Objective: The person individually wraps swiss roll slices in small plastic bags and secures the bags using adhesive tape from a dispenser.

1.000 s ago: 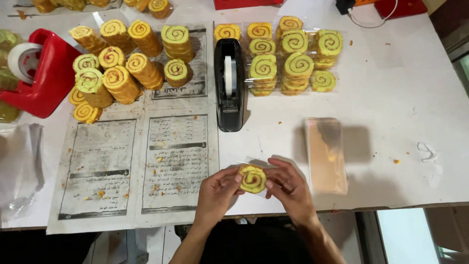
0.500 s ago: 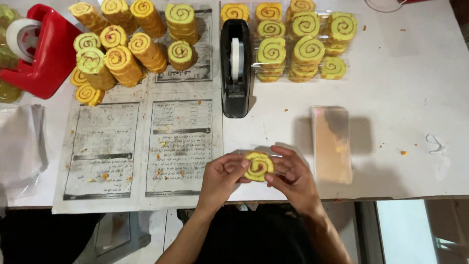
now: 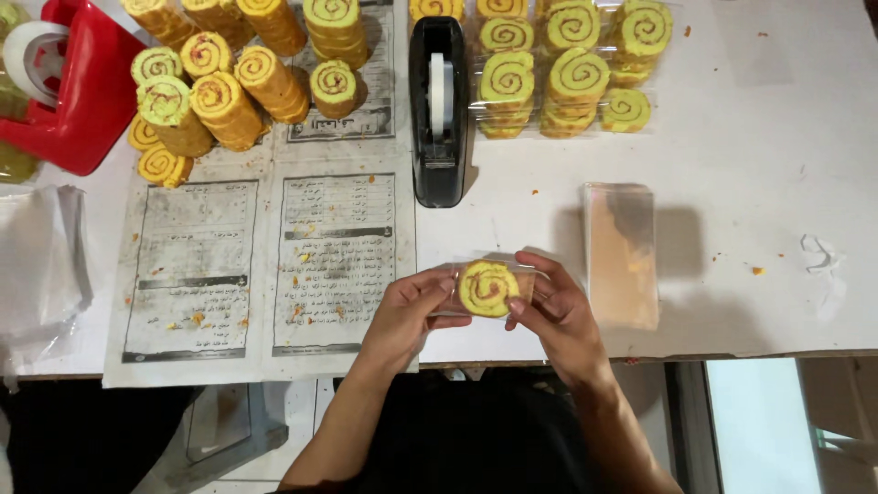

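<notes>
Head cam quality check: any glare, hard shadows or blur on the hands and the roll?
Head view: sharp, no motion blur on the left hand, right hand or wrapped roll. Light falls from above: soft shadows beside the bag stack and black dispenser. Mild sheen on the wrap; bright patch below the table edge, lower right.

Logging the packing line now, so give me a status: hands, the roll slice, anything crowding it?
Left hand and right hand both grip the swirl slice, in clear wrap, at the table edge. Black tape dispenser just beyond; stack of clear bags at right. Nothing blocking.
</notes>
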